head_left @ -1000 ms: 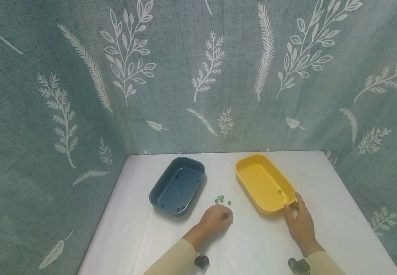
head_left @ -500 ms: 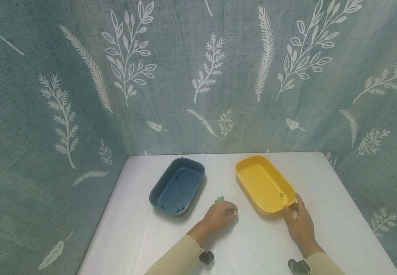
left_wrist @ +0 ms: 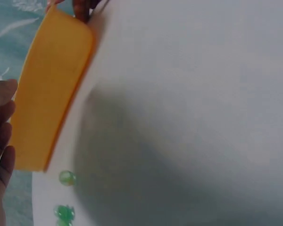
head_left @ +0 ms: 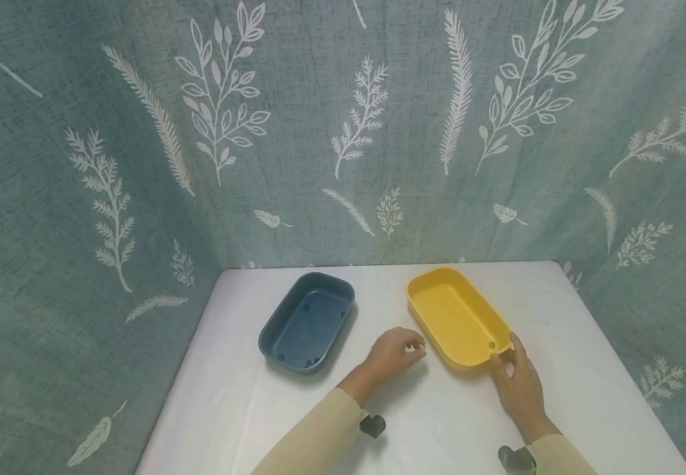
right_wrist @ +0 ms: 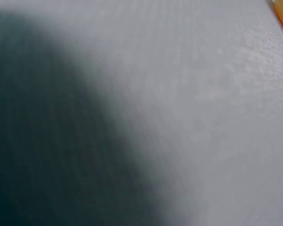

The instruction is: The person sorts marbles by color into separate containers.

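While right hand [head_left: 520,389] steadies yellow tray [head_left: 451,309], fingers clamped on its corner, left hand [head_left: 392,353], fingers pinching green marble [head_left: 423,342], should release low inside.

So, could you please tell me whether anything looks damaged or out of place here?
Nothing looks damaged. A few green marbles lie loose on the white table beside the yellow tray, perhaps stray, since another marble sits inside it.
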The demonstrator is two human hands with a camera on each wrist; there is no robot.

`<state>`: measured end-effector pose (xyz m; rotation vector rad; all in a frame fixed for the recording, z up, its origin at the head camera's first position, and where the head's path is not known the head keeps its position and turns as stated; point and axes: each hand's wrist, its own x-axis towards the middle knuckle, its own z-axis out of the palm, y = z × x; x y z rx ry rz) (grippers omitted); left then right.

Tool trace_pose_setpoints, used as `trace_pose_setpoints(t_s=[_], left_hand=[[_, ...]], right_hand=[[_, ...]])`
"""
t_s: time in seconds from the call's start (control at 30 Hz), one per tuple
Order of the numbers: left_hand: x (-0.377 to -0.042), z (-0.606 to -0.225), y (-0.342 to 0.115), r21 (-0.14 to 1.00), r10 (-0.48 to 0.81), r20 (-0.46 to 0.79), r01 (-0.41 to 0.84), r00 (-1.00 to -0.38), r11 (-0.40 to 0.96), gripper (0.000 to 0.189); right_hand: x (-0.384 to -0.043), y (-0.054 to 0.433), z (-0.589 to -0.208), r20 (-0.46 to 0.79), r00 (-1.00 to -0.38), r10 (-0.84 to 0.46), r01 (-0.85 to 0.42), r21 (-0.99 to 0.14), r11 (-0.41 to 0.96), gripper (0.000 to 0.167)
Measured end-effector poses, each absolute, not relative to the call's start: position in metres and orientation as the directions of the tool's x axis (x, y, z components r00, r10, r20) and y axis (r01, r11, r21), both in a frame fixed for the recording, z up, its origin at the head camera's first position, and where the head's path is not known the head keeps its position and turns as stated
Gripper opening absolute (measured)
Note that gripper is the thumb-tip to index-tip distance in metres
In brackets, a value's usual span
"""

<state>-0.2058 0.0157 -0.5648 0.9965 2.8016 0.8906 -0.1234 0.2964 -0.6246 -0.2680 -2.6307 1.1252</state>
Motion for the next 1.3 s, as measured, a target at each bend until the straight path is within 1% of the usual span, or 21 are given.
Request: trace_pose_setpoints(t_s=[0.17,0.43,0.57,0.67,0.8,1.0,1.1,1.3], left_hand=[[-0.211,-0.559,0.023,0.547,0.59,0.121,0.549,-0.799,0.631,0.014],[-0.215,-0.558,0.033,0.548,0.61,0.18,0.593,-0.772,0.589,0.016],[-0.216,-0.559,0.038,0.545,0.61,0.162,0.586,-0.775,0.6,0.02],[-0.215,-0.558,0.042,0.553,0.61,0.143,0.574,-0.78,0.604,0.021],[-0.213,-0.556,0.047,0.563,0.616,0.147,0.577,-0.774,0.591,0.02],[-0.21,-0.553,0.054,0.548,0.622,0.167,0.596,-0.765,0.587,0.02],[-0.207,-0.552,0.056,0.545,0.623,0.155,0.592,-0.767,0.593,0.02],[-0.205,-0.55,0.059,0.551,0.624,0.141,0.585,-0.768,0.596,0.019]], right_hand=[[-0.123,0.296,-0.623,0.162,-0.949,0.271,0.071,-0.729,0.681,0.071],[-0.123,0.296,-0.623,0.156,-0.948,0.278,0.079,-0.73,0.679,0.072],[-0.123,0.295,-0.624,0.144,-0.949,0.282,0.093,-0.725,0.683,0.072],[-0.123,0.295,-0.625,0.136,-0.949,0.285,0.102,-0.723,0.683,0.072],[-0.124,0.296,-0.626,0.142,-0.946,0.291,0.102,-0.724,0.682,0.073],[-0.123,0.295,-0.624,0.126,-0.949,0.29,0.106,-0.737,0.668,0.073],[-0.123,0.294,-0.624,0.113,-0.951,0.288,0.114,-0.739,0.664,0.073],[-0.123,0.295,-0.624,0.125,-0.948,0.292,0.109,-0.737,0.668,0.072]])
